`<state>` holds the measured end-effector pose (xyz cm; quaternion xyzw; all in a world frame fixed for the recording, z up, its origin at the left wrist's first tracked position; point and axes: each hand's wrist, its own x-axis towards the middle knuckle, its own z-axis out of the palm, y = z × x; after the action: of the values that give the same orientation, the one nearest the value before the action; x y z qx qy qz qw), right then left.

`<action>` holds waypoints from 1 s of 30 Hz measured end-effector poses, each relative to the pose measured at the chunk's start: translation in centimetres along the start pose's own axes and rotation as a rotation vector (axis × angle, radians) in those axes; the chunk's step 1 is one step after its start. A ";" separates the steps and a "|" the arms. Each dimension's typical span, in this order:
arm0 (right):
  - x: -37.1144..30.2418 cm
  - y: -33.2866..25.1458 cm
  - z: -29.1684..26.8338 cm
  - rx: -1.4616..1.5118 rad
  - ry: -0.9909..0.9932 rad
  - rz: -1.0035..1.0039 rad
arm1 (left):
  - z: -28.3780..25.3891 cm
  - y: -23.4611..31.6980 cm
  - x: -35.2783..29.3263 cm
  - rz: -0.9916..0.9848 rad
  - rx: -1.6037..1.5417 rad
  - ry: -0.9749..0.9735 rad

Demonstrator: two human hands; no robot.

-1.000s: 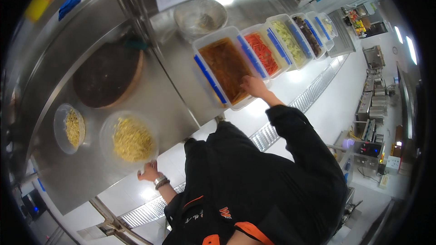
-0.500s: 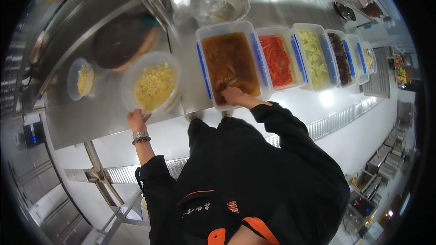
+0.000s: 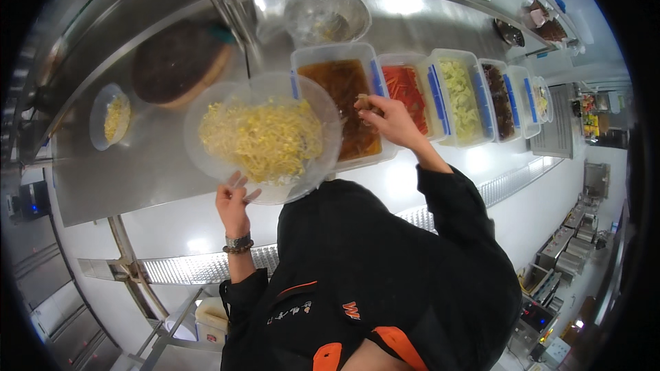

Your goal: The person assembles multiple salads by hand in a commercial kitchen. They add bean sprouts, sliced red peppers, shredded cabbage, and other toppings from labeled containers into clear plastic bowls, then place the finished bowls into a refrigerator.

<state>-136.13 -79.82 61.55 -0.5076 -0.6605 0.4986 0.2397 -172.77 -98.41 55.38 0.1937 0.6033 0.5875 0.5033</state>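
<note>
My left hand point(image 3: 234, 209) grips the lower rim of a clear round plastic bowl point(image 3: 331, 168). Yellow bean sprouts point(image 3: 265, 139) fill it, and motion smears its outline. The bowl overlaps the near left part of a clear tub point(image 3: 335, 50) of brown liquid point(image 3: 344, 86). Over that tub's right side, my right hand point(image 3: 395, 124) is closed with fingertips pinched around a small brownish clump point(image 3: 364, 104). What the clump is made of is too small to tell.
Right of the brown tub stand blue-clipped tubs of red strips point(image 3: 405, 93), pale green slices point(image 3: 456, 86) and dark pieces point(image 3: 496, 99). A smaller sprout bowl point(image 3: 102, 130) sits far left, near a dark round board point(image 3: 179, 62). Behind is a metal bowl point(image 3: 357, 10).
The sprout bowl has come up and right, against the brown tub, with my left hand on its rim. My right hand has risen out of the brown liquid with a clump.
</note>
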 end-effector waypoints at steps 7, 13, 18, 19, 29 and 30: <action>-0.3 -6.0 2.2 -0.063 -0.335 -0.247 | 3.8 -4.6 1.7 -0.134 0.020 -0.172; -1.0 -4.7 1.7 -0.074 -0.108 -0.269 | 4.5 -5.4 2.1 -0.230 0.056 -0.189; 1.3 2.9 -4.5 -0.113 0.297 -0.116 | 4.5 -5.6 1.8 -0.384 -0.242 -0.300; 1.9 5.4 -6.2 -0.190 0.314 -0.045 | 4.7 -5.8 1.6 -0.400 -0.283 -0.316; 7.8 24.7 -11.8 -1.000 0.035 0.131 | 12.8 -7.4 -5.3 -0.150 -0.337 -0.146; 8.6 24.9 -11.3 -1.033 -0.037 0.176 | 14.2 -7.9 -6.6 -0.142 -0.330 -0.110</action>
<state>-119.26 -67.60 41.79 -0.6043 -0.7793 0.1348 -0.0963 -155.31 -98.46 53.51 0.0974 0.4825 0.6299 0.6008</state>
